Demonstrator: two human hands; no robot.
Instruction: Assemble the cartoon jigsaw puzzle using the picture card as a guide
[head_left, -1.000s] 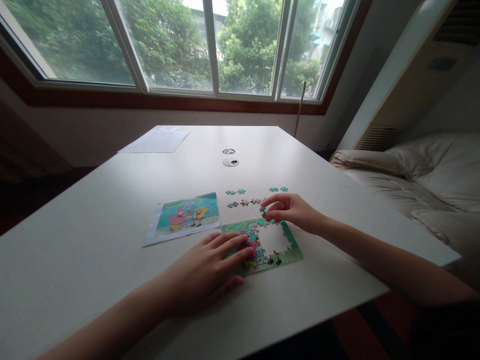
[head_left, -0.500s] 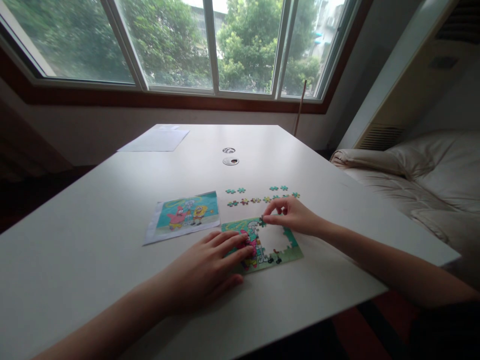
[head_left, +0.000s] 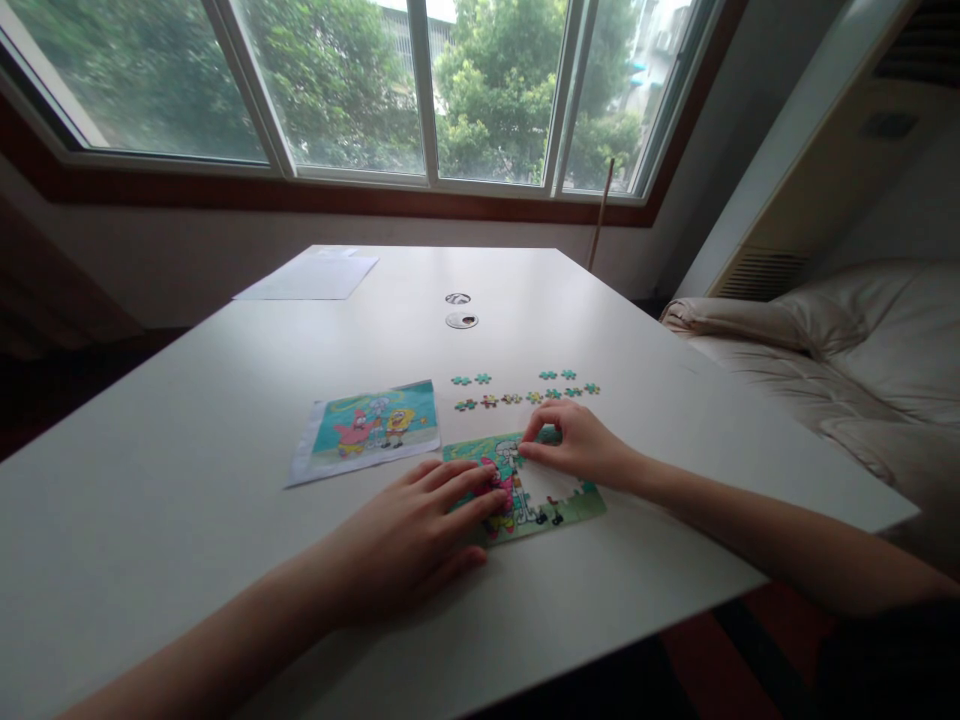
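A partly assembled jigsaw puzzle (head_left: pixel 577 510) with cartoon figures lies on the white table, a bare white gap right of its middle. My left hand (head_left: pixel 420 525) rests flat on the puzzle's left part, fingers stretched out and covering some of the pink figure. Over the gap's upper left edge, my right hand (head_left: pixel 577 443) pinches a small puzzle piece with thumb and forefinger; the fingertips mostly hide it. Loose puzzle pieces (head_left: pixel 511 399) lie in rows just beyond the puzzle. To the left is a printed reference picture (head_left: pixel 375 425) of the same characters.
Two round inserts (head_left: pixel 462 320) sit in the white table (head_left: pixel 187 420) farther back. White paper sheets (head_left: pixel 307 278) lie at its far left edge. A pale leather sofa (head_left: pixel 795 330) stands on the right, and windows (head_left: pixel 345 90) are beyond the table.
My right hand has shifted slightly down and left, its fingertips now lower along the gap's upper left edge. My left hand stays in place on the puzzle.
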